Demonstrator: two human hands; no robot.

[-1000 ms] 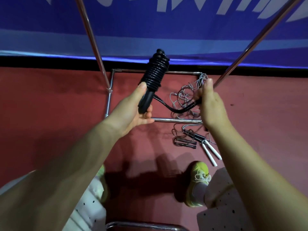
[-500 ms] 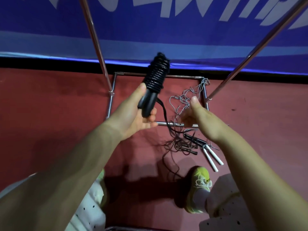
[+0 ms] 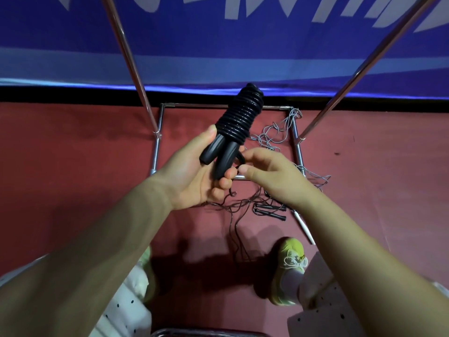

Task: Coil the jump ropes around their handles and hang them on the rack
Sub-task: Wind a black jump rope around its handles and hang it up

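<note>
A person is looking down at their own two bare hands above a red floor [image 3: 73, 166]. The left hand [image 3: 192, 176] is gripping a black jump rope [image 3: 239, 115] by its two handles [image 3: 220, 154], held side by side, with the cord wound in tight turns around their upper part. The bundle is pointing up and away, towards a blue banner [image 3: 218, 45]. The right hand [image 3: 269, 171] is reaching in just beside the handles, fingers loosely curled and pinching at the short loose end of the cord; whether it is truly gripping the end cannot be told.

Chrome rack poles [image 3: 131, 64] are rising on either side, and the rack's base frame [image 3: 155, 152] is lying on the floor below. More ropes, grey and black, are lying tangled [image 3: 272, 139] on the floor inside and near the frame, close to a yellow shoe [image 3: 290, 261].

The likely risk: if the loose end is not tucked firmly, the last turns could spring off and the coil unwind. A thin dark cord seems to be trailing below the hands, and could snag the floor tangle when the bundle is lifted.
</note>
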